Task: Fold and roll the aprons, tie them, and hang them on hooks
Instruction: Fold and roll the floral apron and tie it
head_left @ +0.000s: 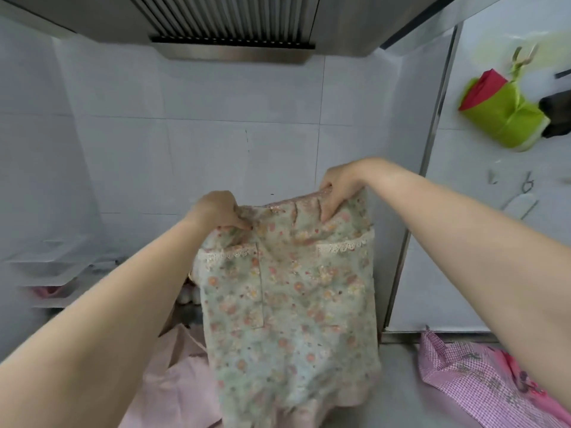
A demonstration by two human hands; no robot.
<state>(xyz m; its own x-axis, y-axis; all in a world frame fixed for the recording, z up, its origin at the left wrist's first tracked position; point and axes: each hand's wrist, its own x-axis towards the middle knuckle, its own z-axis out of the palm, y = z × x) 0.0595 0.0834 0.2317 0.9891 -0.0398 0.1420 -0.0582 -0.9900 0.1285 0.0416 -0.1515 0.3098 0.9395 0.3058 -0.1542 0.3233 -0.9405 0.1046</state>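
A floral apron with lace-trimmed pockets hangs upright in front of me, its lower part draping toward the counter. My left hand grips its top edge at the left. My right hand pinches the top edge at the right, slightly higher. A pale pink apron lies crumpled on the counter below. A pink checked apron lies at the lower right. A rolled green and red apron hangs from a hook on the right wall.
A steel range hood juts out overhead. White tiled wall stands behind the apron. Several bare hooks sit on the right wall below the green roll. A dark object hangs at the far right edge. A clear rack stands at the left.
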